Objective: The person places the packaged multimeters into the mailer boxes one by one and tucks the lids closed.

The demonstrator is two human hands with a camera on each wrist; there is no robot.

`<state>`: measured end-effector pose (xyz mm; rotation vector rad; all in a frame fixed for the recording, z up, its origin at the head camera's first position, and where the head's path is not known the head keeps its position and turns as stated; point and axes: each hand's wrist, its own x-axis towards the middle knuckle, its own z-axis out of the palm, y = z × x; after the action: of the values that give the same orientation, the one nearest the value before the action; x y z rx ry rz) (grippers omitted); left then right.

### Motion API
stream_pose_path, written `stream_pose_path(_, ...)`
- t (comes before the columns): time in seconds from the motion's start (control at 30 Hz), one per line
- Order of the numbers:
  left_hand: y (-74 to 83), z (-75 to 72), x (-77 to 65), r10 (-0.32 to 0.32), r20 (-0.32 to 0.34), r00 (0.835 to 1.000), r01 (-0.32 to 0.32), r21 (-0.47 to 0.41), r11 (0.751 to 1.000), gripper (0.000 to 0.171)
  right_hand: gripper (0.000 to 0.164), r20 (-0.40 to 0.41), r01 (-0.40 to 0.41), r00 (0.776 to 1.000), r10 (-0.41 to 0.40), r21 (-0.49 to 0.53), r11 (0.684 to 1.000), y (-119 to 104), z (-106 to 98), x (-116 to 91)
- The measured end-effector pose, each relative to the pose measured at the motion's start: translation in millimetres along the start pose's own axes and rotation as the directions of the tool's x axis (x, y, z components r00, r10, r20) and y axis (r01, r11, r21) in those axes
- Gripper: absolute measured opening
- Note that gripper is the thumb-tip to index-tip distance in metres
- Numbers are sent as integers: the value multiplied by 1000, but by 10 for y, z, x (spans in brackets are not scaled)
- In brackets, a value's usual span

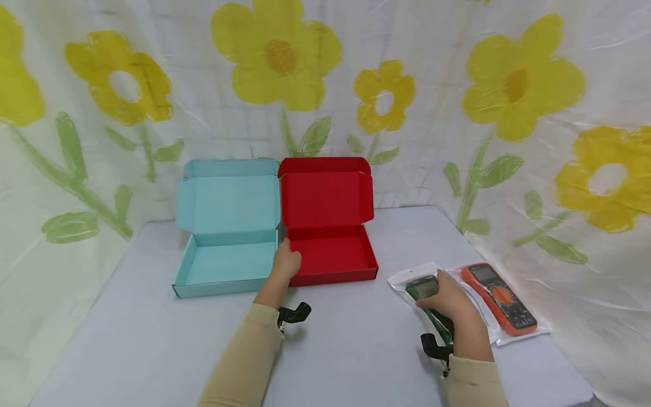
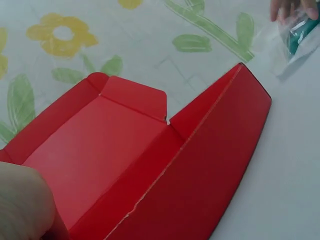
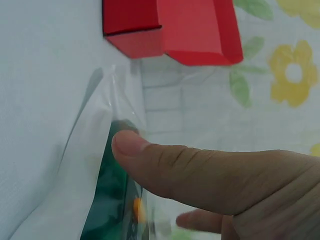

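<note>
My right hand (image 1: 452, 299) grips a green multimeter (image 1: 422, 287) in a clear plastic bag (image 1: 399, 278). In the right wrist view the thumb (image 3: 165, 162) lies across the green casing (image 3: 107, 185), with fingers on the far side. At the left wall of the open red box (image 1: 333, 278), my left hand (image 1: 286, 264) holds its edge, beside the light blue box. The left wrist view shows that hand at the lower left, its fingertips hidden, with the red box (image 2: 215, 160) filling the middle. Nothing shows inside the red box.
An open light blue box (image 1: 224, 288) adjoins the red one on the left, both lids raised. To the right, an orange multimeter (image 1: 503, 299) lies bagged near the table's right edge. A white curtain (image 1: 432, 102) with yellow flowers hangs behind the white table (image 1: 351, 339).
</note>
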<state>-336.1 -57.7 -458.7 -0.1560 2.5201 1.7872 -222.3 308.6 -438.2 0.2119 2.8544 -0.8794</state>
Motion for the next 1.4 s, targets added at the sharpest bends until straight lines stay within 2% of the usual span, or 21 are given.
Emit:
stream_pose_path(0.2, 46, 6, -59, 9, 24, 1000, -8, -40, 999, 65, 91, 29, -102, 994, 101, 41, 994, 68, -5, -68)
stream_pose_path(0.3, 34, 1, -78, 20, 11, 1000, -20, -48, 999, 65, 92, 37, -108, 994, 107, 32, 994, 48, -9, -61)
stream_pose_path(0.37, 34, -17, -35, 34, -1, 999, -34, -24, 999, 65, 91, 38, -105, 994, 104, 21, 994, 34, -18, -11)
stream_pose_path(0.57, 137, -105, 32, 78, -25, 997, -77, 26, 997, 69, 88, 37, -75, 997, 74, 19, 997, -28, -110, 72)
stream_pose_path(0.8, 195, -135, -61, 28, -4, 1000, -28, 9, 1000, 69, 88, 81, -101, 992, 100, 2, 995, -35, -187, -23)
stream_pose_path(1.03, 218, -132, -110, 14, -11, 1000, -14, 17, 1000, 67, 86, 31, -50, 998, 53, -113, 992, -41, -224, -84)
stream_pose_path(1.17, 216, -131, -100, -10, -5, 1000, 10, 4, 1000, 69, 85, 27, -51, 998, 55, -125, 991, -66, -222, -98)
stream_pose_path(1.4, 195, -111, -102, 13, -6, 1000, -13, -6, 1000, 68, 104, 69, -93, 992, 104, -156, 983, -69, -219, -118)
